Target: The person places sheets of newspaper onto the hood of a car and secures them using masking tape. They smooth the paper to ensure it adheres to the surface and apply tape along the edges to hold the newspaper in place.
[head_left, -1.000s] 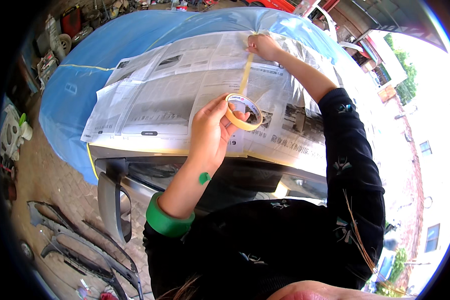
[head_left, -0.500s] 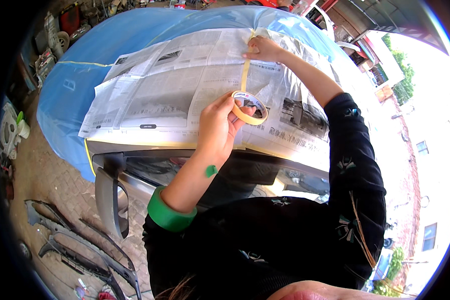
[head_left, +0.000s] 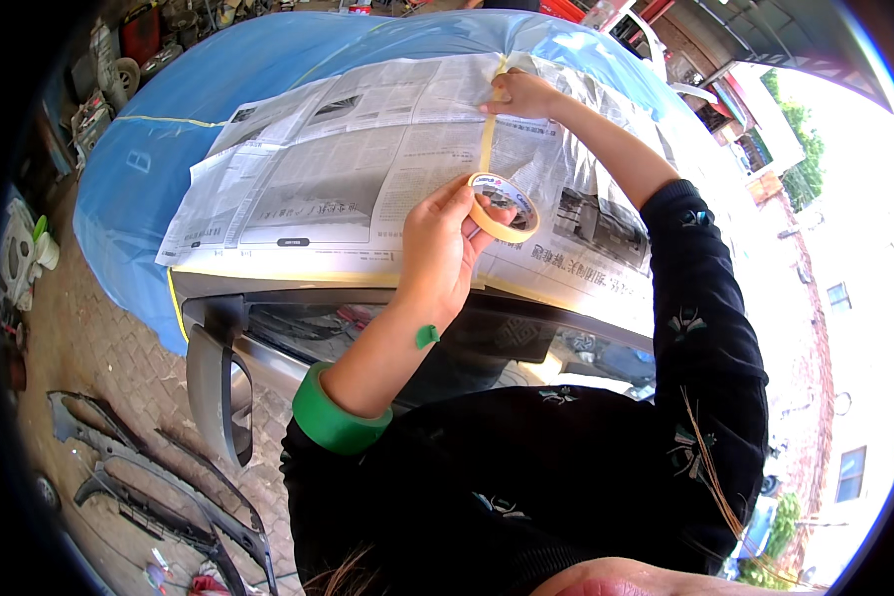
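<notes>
My left hand point(head_left: 437, 243) grips a roll of cream masking tape point(head_left: 517, 234), with fingers through its ring. From the roll a strip of masking tape point(head_left: 487, 144) runs away from me over the newspaper sheets point(head_left: 338, 189). At the far end of that strip is my right hand point(head_left: 526, 96), thumb and fingers bent onto the tape. The newspaper covers the car's roof and is edged with tape on the near side. Around my left forearm sits a wide roll of green tape point(head_left: 340, 422), and a small green tape scrap point(head_left: 427, 336) sticks near the wrist.
Blue plastic sheeting point(head_left: 119, 219) drapes the car beyond the newspaper. A side mirror point(head_left: 214, 397) juts out at the near left, beside the door window point(head_left: 497, 338). Dark car trim parts point(head_left: 159, 487) lie on the brick paving. Clutter and wheels stand at the far left.
My left hand and the tape roll have shifted slightly right and away from me. The right hand stays at nearly the same spot on the strip.
</notes>
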Motion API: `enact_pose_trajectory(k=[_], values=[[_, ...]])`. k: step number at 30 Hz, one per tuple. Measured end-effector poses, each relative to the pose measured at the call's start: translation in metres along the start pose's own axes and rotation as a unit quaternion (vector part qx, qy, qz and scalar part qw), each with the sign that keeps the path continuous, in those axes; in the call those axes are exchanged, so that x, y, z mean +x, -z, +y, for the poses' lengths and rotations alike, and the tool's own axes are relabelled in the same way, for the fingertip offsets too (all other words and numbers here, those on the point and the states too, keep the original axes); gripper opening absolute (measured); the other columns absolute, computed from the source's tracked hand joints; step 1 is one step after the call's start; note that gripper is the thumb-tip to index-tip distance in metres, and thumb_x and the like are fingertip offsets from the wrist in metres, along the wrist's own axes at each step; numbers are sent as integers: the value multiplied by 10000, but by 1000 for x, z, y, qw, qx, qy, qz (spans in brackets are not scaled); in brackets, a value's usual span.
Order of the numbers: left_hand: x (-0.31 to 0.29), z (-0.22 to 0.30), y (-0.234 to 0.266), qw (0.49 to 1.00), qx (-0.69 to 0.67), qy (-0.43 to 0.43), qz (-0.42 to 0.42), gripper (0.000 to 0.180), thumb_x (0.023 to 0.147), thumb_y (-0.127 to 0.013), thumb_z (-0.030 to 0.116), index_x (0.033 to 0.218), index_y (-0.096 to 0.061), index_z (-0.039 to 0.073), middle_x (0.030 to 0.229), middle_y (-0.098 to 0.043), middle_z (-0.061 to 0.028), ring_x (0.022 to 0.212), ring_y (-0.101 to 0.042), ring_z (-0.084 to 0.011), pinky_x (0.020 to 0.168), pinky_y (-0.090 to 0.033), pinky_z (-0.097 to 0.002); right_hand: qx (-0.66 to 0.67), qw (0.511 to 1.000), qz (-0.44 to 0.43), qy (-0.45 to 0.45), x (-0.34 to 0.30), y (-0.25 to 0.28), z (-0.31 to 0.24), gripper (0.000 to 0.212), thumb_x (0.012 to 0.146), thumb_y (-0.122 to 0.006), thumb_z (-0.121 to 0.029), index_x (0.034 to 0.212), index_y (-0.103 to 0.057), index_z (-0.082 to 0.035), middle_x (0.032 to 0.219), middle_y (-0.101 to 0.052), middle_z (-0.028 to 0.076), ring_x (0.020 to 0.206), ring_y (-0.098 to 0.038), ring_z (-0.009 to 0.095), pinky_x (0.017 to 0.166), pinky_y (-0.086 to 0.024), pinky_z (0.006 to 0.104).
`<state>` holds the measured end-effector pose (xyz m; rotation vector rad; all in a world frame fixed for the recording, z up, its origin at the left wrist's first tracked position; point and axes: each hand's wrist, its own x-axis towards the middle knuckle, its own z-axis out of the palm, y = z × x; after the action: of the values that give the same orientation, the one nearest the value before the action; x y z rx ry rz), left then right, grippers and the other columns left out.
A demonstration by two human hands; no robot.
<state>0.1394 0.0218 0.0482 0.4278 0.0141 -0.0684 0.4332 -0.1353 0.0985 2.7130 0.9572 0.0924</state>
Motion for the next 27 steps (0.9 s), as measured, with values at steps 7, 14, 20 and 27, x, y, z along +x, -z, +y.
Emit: enact_pose_trajectory(k=[7,14,20,27], values=[[2,1,-3,1000,-10,0,-27,232,982,-443,77,1110,-518,-102,876,-583,-115,825,-632,-207,936,-528,-424,-2,1000,3,-5,0,-1,0,727,795,-608,-635,1166,-605,-10,1161,-579,209,1059,-591,355,928,-464,397],[-1,-9,5,999,16,48,-20,251,993,-427,114,1094,-512,-100,891,-564,-111,858,-650,-258,860,-554,-391,-35,999,31,19,-9,-18,-10,474,931,-499,-472,1113,-617,-51,1181,-567,180,1108,-557,331,967,-433,427],[2,-9,18,999,-5,53,-9,235,999,-425,142,1013,-514,-76,886,-558,-110,852,-661,-273,827,-568,-388,-126,977,130,110,-20,-9,-41,286,934,-506,-297,1018,-608,-44,1030,-581,122,1059,-578,297,916,-462,445],[-2,-11,17,999,-11,52,1,228,1001,-427,145,1004,-507,-68,896,-555,-108,837,-664,-273,810,-576,-382,44,995,65,65,-24,-12,-33,337,931,-518,-337,1070,-598,-41,1067,-557,135,995,-598,341,864,-485,432]])
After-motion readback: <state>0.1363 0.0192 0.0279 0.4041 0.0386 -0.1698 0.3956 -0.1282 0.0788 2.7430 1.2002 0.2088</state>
